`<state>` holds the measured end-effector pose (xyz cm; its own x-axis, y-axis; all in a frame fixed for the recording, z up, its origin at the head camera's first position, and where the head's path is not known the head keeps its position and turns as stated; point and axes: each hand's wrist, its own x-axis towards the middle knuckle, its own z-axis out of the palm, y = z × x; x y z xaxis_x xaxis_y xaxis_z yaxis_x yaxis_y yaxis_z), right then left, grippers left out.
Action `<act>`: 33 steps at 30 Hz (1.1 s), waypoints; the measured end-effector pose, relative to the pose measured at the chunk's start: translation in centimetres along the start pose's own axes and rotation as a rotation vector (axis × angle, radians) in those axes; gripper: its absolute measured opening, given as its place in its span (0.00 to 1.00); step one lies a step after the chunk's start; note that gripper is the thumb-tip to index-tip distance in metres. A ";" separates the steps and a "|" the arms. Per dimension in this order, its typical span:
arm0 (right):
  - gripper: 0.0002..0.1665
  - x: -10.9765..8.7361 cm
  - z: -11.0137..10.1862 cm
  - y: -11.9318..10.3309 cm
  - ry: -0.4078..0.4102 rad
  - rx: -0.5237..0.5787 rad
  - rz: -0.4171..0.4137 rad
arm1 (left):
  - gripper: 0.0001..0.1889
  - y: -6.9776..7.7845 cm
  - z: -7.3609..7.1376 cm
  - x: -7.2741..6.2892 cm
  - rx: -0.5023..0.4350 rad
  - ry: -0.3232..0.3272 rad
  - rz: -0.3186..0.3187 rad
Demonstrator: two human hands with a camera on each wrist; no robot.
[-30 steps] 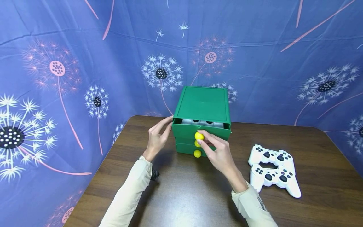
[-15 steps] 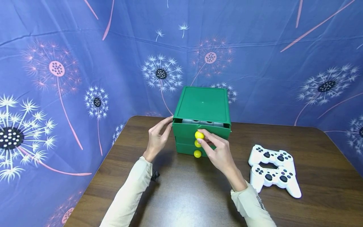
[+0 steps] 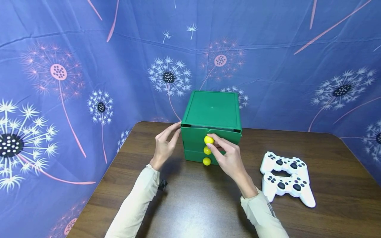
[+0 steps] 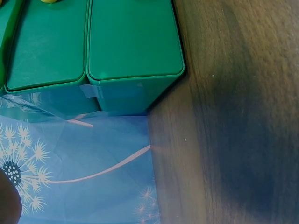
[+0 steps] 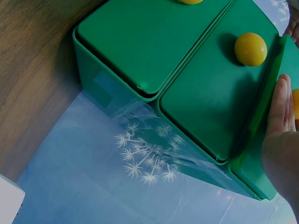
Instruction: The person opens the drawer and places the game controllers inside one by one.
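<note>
A green drawer cabinet (image 3: pixel 212 109) with yellow ball knobs stands at the back of the table. Its top drawer (image 3: pixel 193 135) sticks out slightly, leaving a narrow dark gap under the lid. Between thumb and fingers, my right hand (image 3: pixel 228 156) pinches the top knob (image 3: pixel 209 139); the right wrist view catches this hand (image 5: pixel 282 135) at the edge. Extended fingers of my left hand (image 3: pixel 164 144) rest at the cabinet's front left edge. Below, the middle knob (image 3: pixel 207 150) and bottom knob (image 3: pixel 206 161) are untouched. The drawer's contents are now almost hidden.
Two white game controllers (image 3: pixel 285 178) lie on the wooden table (image 3: pixel 190 205), right of my right forearm. A blue dandelion-print cloth (image 3: pixel 125 66) hangs close behind the cabinet. Clear tape (image 5: pixel 154 119) runs along the cabinet's side.
The top drawer has slid inward, pushed by my right hand at its knob; the white controllers inside it have gone from sight. My left hand has stayed at the cabinet's edge.
</note>
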<state>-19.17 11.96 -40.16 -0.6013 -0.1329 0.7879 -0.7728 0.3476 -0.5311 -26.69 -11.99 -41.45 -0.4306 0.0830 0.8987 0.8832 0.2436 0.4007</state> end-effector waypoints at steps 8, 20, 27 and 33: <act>0.23 0.1 0.0 0.0 0.004 0.000 0.003 | 0.19 0.0 0.1 0.0 -0.014 0.012 0.016; 0.22 0.2 0.0 0.1 0.008 0.011 0.021 | 0.19 0.0 0.2 0.0 -0.011 0.019 0.010; 0.21 0.3 0.0 0.0 0.006 0.005 0.045 | 0.19 0.1 0.2 0.1 -0.014 0.028 0.022; 0.21 0.3 0.0 0.3 0.006 0.008 0.046 | 0.19 0.2 0.1 0.1 -0.011 0.029 0.019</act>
<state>-19.59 11.99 -40.04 -0.6348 -0.1119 0.7645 -0.7461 0.3461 -0.5688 -26.56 -11.82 -41.30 -0.4083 0.0598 0.9109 0.8933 0.2318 0.3852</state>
